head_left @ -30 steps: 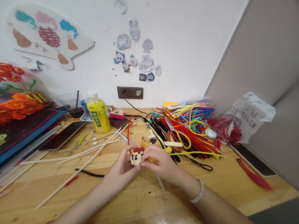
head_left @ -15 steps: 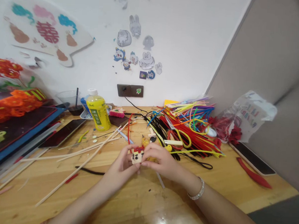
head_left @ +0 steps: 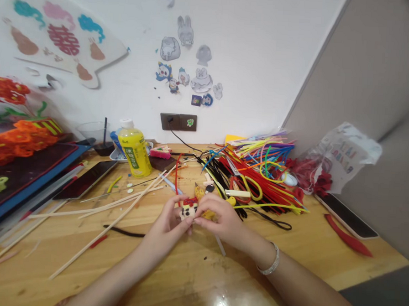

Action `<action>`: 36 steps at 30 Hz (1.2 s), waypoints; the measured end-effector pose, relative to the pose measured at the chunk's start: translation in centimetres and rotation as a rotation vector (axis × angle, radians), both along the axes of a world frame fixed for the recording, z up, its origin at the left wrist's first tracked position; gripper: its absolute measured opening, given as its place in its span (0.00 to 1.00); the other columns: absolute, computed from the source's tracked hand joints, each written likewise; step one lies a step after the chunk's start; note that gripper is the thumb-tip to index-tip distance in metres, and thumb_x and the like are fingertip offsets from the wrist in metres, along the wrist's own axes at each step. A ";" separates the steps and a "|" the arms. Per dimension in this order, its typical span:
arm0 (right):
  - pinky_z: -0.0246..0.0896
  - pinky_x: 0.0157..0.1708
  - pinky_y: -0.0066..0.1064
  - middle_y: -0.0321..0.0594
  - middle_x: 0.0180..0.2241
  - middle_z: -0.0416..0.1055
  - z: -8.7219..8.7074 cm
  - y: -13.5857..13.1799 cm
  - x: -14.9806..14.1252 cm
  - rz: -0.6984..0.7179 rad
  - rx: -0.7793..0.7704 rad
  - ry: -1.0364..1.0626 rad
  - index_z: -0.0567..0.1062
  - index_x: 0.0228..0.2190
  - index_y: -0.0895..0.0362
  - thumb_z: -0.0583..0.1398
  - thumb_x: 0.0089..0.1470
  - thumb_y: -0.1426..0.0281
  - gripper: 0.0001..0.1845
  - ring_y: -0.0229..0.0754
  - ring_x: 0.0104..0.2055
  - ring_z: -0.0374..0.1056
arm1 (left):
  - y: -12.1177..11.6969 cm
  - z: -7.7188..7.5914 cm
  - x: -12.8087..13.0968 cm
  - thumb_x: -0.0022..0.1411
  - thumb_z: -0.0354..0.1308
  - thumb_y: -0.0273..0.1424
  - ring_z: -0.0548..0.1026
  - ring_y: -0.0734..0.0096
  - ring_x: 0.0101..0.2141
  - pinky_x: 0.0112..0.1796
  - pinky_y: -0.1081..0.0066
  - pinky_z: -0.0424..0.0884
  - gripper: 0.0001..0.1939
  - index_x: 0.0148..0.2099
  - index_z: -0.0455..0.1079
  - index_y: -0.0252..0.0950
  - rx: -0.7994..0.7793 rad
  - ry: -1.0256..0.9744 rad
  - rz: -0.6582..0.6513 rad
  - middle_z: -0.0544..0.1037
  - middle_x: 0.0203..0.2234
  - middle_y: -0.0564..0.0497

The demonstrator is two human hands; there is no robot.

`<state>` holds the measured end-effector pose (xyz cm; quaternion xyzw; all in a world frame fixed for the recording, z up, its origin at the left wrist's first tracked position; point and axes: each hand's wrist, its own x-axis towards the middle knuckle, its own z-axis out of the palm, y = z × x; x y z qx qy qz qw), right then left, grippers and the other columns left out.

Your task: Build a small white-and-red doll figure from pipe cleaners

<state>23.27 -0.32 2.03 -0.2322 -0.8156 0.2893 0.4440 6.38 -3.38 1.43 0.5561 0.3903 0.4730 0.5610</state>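
Between my two hands, just above the wooden table, is a small cream figure with black spots and a red and yellow top. My left hand is closed around its left side, thumb near the bottom. From the right, my right hand pinches at the figure's lower right edge; what lies between those fingertips is too small to make out. A red pipe cleaner stands up behind the left fingers. Yellow fuzzy material shows behind the right hand, partly hidden.
Scissors lie on a heap of red and black pipe cleaners. A yellow drink bottle stands at the back. Pale strips and a phone lie to the left. Another phone rests by the right wall.
Both hands stay almost in place around the figure, with a slight shift of the fingers. The whole view has moved a little; the table things look unmoved.
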 end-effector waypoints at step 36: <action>0.59 0.39 0.32 0.37 0.33 0.64 0.3 -0.1 0.2 -0.018 0.077 -0.119 0.69 0.29 0.57 0.58 0.54 0.74 0.03 0.38 0.38 0.63 | -0.3 0.4 0.0 0.54 0.58 0.42 0.69 0.73 0.23 0.29 0.70 0.64 0.24 0.49 0.55 0.38 -0.030 0.026 0.014 0.72 0.20 0.59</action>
